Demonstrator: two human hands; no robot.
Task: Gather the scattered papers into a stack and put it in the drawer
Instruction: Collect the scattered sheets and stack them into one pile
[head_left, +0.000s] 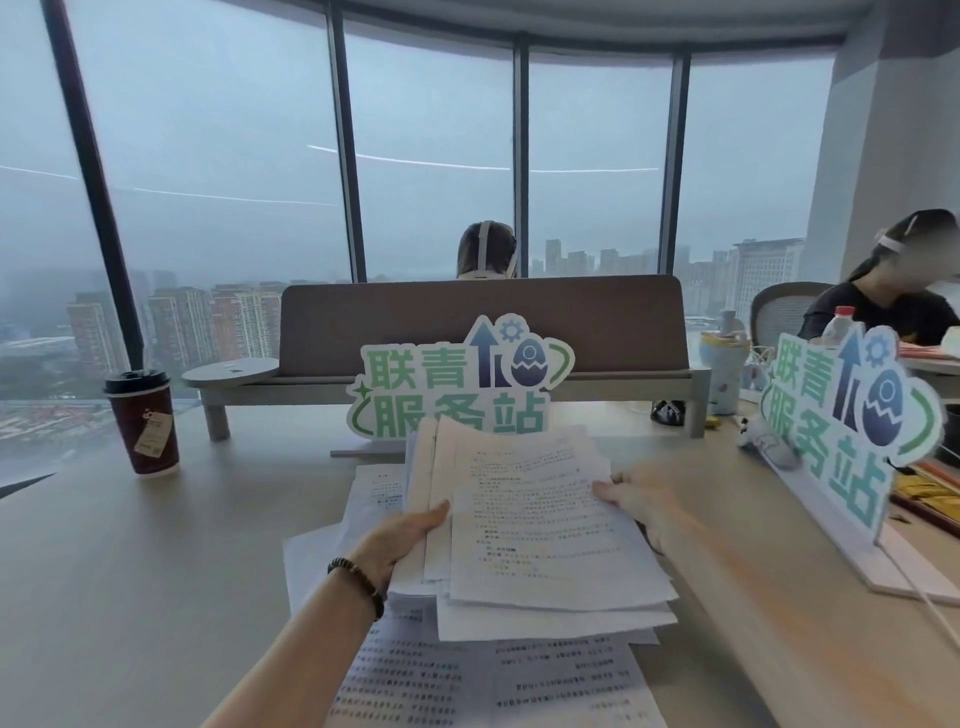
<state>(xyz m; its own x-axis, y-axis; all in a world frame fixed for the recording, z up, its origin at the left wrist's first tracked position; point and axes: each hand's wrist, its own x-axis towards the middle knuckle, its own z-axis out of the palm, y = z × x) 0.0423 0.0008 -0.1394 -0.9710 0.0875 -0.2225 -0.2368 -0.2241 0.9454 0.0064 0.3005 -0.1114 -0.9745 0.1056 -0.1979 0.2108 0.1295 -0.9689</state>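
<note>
Gripping opposite edges, left hand (402, 538) and right hand (641, 501) hold a paper stack (535, 525) above the desk (130, 571)

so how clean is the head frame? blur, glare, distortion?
Head view: right hand smeared by motion blur; left hand and the paper stack sharper, print unreadable. Light is flat and grey from the window, which carries thin reflected streaks. Wide-angle lens bends the window frames and desk edges. No hard shadows.
</note>
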